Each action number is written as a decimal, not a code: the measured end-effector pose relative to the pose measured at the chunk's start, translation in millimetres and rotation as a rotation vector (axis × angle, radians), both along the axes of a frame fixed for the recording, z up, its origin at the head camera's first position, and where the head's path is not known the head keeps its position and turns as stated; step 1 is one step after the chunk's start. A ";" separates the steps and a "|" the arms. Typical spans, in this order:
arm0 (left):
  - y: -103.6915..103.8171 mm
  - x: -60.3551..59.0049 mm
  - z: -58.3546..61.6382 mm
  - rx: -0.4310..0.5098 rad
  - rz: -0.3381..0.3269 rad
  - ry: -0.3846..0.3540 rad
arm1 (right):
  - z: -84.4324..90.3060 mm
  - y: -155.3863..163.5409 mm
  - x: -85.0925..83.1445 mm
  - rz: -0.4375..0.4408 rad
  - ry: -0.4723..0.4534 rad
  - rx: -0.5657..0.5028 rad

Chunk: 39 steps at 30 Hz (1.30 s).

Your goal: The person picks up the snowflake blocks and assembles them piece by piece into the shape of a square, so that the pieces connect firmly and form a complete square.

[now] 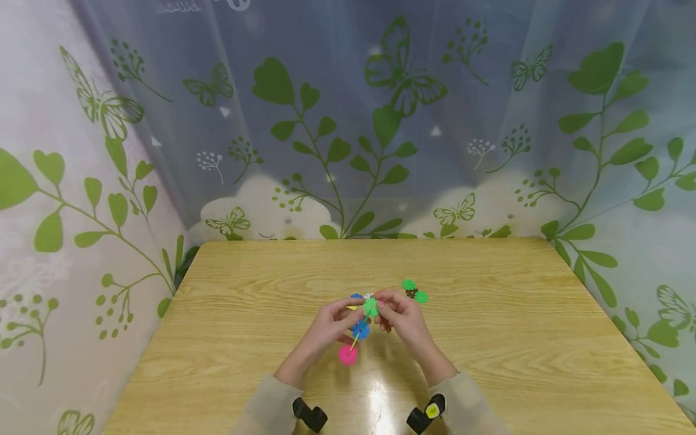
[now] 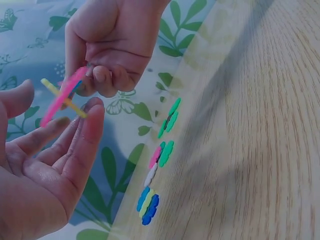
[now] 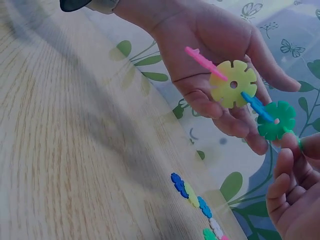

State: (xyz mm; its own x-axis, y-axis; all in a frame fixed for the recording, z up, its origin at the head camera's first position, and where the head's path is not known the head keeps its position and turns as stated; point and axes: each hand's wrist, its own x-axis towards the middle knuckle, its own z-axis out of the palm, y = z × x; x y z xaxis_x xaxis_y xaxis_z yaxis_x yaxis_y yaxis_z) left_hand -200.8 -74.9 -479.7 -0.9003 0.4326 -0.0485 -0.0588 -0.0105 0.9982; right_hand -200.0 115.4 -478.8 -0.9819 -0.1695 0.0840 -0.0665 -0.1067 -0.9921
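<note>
A chain of notched plastic flower discs hangs between the two hands: a green disc (image 3: 277, 120), a blue disc (image 3: 256, 106), a yellow disc (image 3: 233, 85) and a pink disc (image 1: 348, 354) at the near end. With curled fingers, my right hand (image 1: 401, 317) pinches the green disc at its edge. My left hand (image 1: 333, 321) is around the chain's other side, fingers extended and thumb apart. In the right wrist view, the yellow disc sits in front of the left palm. Whether left fingertips touch the chain cannot be told.
Loose discs lie on the wooden table (image 1: 489, 338) beyond the hands: two green discs (image 1: 409, 284) with a brown disc (image 1: 411, 293), a white disc (image 2: 151, 175), a dark blue disc (image 2: 150, 210) and several more. A leaf-printed curtain (image 1: 337, 121) hangs behind the table.
</note>
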 end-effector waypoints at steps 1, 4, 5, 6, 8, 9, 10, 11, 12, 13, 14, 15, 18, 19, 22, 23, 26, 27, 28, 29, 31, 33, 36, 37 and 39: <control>0.1 0.3 -0.1 0.007 -0.013 0.001 | -0.3 -0.4 0.2 0.008 0.003 0.008; 0.5 1.4 -0.2 0.004 -0.049 0.011 | -1.4 -1.2 0.4 0.028 0.019 0.024; 0.6 1.7 -0.4 -0.002 -0.059 0.015 | -2.0 -1.2 0.4 0.033 0.025 0.027; 0.7 2.0 -0.8 -0.008 -0.069 0.022 | -2.6 -1.3 0.4 0.040 0.030 0.026; 0.9 2.3 -1.6 -0.016 -0.088 0.031 | -3.7 -1.6 0.2 0.046 0.029 0.022; 1.0 2.5 -2.0 -0.017 -0.093 0.032 | -4.2 -1.7 0.1 0.049 0.029 0.019; 1.1 2.7 -2.0 -0.014 -0.097 0.031 | -4.4 -1.9 0.1 0.049 0.024 0.016; 1.1 2.6 -2.4 -0.014 -0.098 0.030 | -4.7 -2.1 0.0 0.050 0.021 0.014; 1.0 2.7 -2.6 -0.012 -0.099 0.031 | -5.0 -2.2 0.0 0.052 0.017 0.013; 1.0 2.8 -2.8 -0.010 -0.099 0.029 | -5.1 -2.4 0.1 0.051 0.013 0.012; 0.9 2.9 -2.8 -0.010 -0.098 0.027 | -5.0 -2.4 0.1 0.052 0.011 0.014; 0.8 3.0 -2.8 -0.008 -0.097 0.025 | -5.0 -2.5 0.2 0.052 0.011 0.016; 0.4 3.3 -2.7 -0.003 -0.100 0.017 | -5.8 -2.0 -0.3 0.050 0.010 0.026; 0.2 3.3 -2.7 -0.004 -0.100 0.015 | -6.2 -1.5 -0.7 0.044 0.008 0.033; -0.5 2.7 -3.0 0.000 -0.096 0.010 | -8.3 1.2 -2.7 0.015 0.003 0.074; -0.8 2.4 -3.3 0.000 -0.093 0.009 | -9.0 2.5 -3.6 0.001 0.009 0.103; -1.8 1.4 -4.2 0.004 -0.079 0.002 | -13.3 7.2 -7.8 -0.060 0.050 0.186; -2.0 1.4 -3.8 0.008 -0.076 0.000 | -15.3 8.9 -9.6 -0.085 0.068 0.217; -2.3 1.3 -3.7 0.009 -0.073 -0.002 | -17.4 10.5 -11.4 -0.110 0.082 0.244; -2.5 1.3 -3.5 0.011 -0.071 -0.004 | -19.5 12.1 -13.2 -0.134 0.090 0.262; -2.9 1.4 -2.9 0.014 -0.070 -0.003 | -24.3 14.7 -17.0 -0.169 0.084 0.289; -3.1 1.6 -2.5 0.023 -0.070 -0.006 | -27.9 16.3 -19.6 -0.197 0.066 0.325; -3.4 1.8 -3.1 0.030 -0.071 -0.010 | -33.5 17.2 -22.8 -0.213 0.060 0.438; -3.3 1.9 -3.3 0.034 -0.071 -0.013 | -35.5 17.1 -23.8 -0.213 0.065 0.481; -3.4 2.2 -3.6 0.035 -0.069 -0.014 | -39.8 16.6 -25.6 -0.202 0.065 0.561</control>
